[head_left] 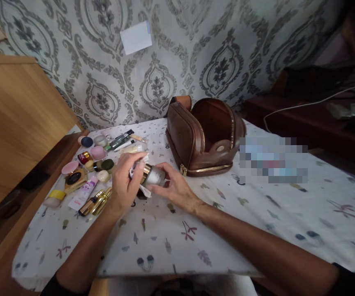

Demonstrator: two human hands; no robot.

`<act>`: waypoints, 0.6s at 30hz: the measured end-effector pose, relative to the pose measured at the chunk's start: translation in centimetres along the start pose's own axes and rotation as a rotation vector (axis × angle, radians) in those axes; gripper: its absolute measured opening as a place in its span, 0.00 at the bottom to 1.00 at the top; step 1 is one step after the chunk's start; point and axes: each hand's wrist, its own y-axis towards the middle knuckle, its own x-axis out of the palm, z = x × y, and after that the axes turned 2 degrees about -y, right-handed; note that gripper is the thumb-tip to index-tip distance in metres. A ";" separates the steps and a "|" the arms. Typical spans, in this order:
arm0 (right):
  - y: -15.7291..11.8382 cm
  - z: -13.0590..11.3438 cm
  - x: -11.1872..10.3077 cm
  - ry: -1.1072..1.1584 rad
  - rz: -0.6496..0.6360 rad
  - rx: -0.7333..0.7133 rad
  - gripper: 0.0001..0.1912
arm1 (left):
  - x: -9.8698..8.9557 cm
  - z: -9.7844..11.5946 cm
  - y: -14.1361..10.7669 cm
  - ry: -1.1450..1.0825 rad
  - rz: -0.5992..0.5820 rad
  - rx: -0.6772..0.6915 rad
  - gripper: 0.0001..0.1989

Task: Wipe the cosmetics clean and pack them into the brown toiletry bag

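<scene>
Between my hands is a cosmetic jar (155, 176) with a frosted body and a gold band, tilted on its side above the table. My right hand (174, 187) grips its base end, thumb below and fingers above. At the other end, my left hand (126, 179) presses a crumpled white tissue (146, 191) around the jar's top, closed on it. Just left of that hand lie gold tubes (101, 201), a lilac tube (84, 191) and several small jars and compacts. Behind the hands, a brown cosmetic bag (185, 135) stands with its top flap unzipped.
A patterned white cloth (165, 255) covers the table. Slim tubes (121, 139) and a pink round item (98, 153) lie at the back left. A blurred-out package (272, 162) rests right of the bag. Wooden furniture (17, 123) borders the left; a white cable (313, 105) hangs at right.
</scene>
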 end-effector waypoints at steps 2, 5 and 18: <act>0.3 0.2 0.0 0.037 0.009 0.008 0.23 | 0.2 0.1 -0.1 0.023 -0.128 0.163 0.14; 0.5 0.5 0.0 0.064 0.009 0.012 0.21 | 0.4 -0.1 -0.1 0.038 -0.317 0.229 0.14; -0.8 0.4 0.1 -0.141 -0.011 -0.400 0.29 | 1.1 -1.4 0.0 -0.821 -0.153 -0.830 0.24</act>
